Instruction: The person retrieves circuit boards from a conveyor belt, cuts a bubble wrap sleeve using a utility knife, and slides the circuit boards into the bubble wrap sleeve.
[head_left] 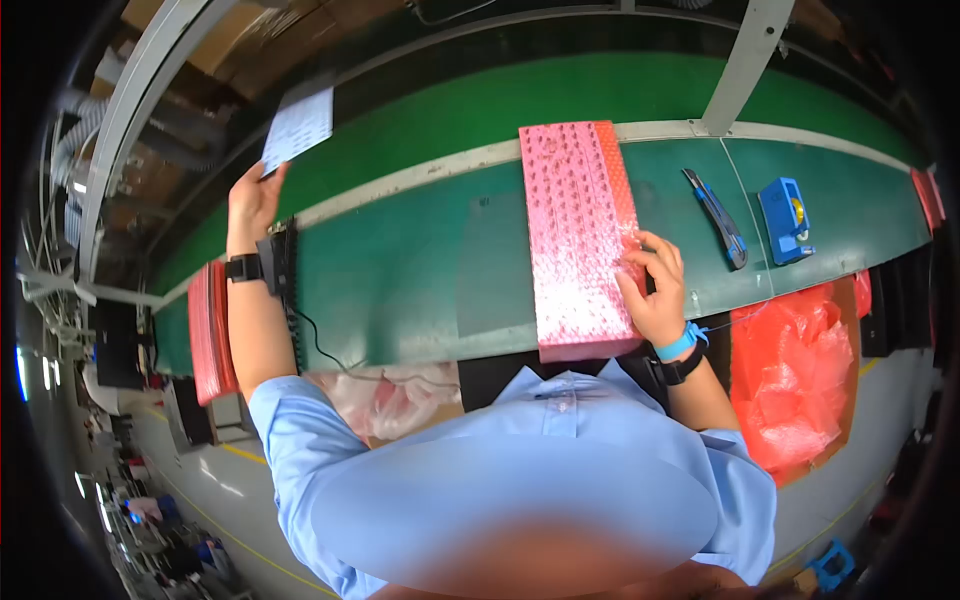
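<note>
In the head view, my left hand (255, 203) is raised at the far left, pinching the lower corner of a white label sheet (300, 122) with rows of small dark marks. My right hand (655, 285) lies at the right edge of a long block of pink bubble wrap (575, 230). Its fingers are apart and slightly bent, touching the wrap. The block sits on the green bench, reaching from the front edge to the back rail; what is inside it is hidden. A blue strap circles my right wrist.
A blue utility knife (716, 220) and a blue tape dispenser (786, 220) lie right of the block. Pink bubble sheets (210, 330) stand at the left beside a black device (281, 262) with a cable. A box with red plastic bags (795, 380) stands below right. Metal posts (750, 65) rise behind.
</note>
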